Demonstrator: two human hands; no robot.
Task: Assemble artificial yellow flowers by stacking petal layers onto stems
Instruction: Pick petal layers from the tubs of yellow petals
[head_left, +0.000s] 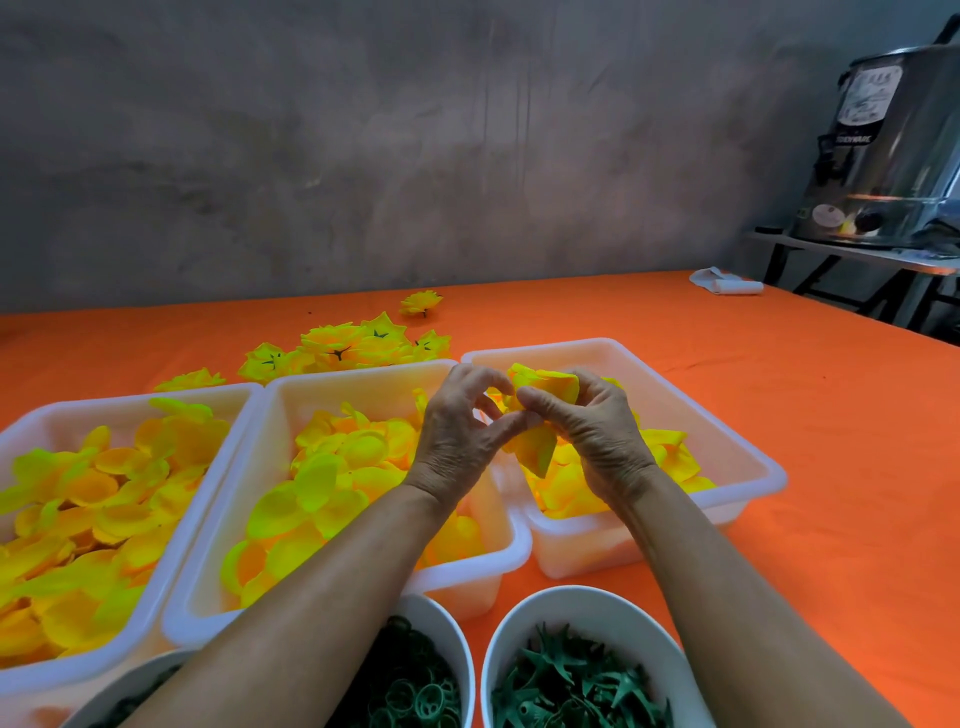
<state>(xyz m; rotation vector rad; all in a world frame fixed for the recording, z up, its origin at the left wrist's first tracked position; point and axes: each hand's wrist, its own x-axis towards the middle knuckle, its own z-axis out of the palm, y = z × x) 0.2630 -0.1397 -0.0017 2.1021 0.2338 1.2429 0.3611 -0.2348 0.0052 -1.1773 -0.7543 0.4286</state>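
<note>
Both hands meet above the gap between the middle tray (291, 415) and the right tray (748, 452). My left hand (457, 431) and my right hand (592, 426) pinch a small bunch of yellow petal layers (543, 410) between fingertips and thumbs. Any stem inside the bunch is hidden by the fingers. Loose yellow petals (332, 467) fill three white trays, the left tray (67, 415) included. Several finished yellow flowers (353, 348) lie on the orange cloth behind the trays.
Two white bowls stand at the near edge: one holds green rings (410, 691), the other green star-shaped calyx pieces (576, 680). A steel urn (893, 150) sits on a side table at the far right. A white cloth (724, 283) lies on the orange table (831, 415).
</note>
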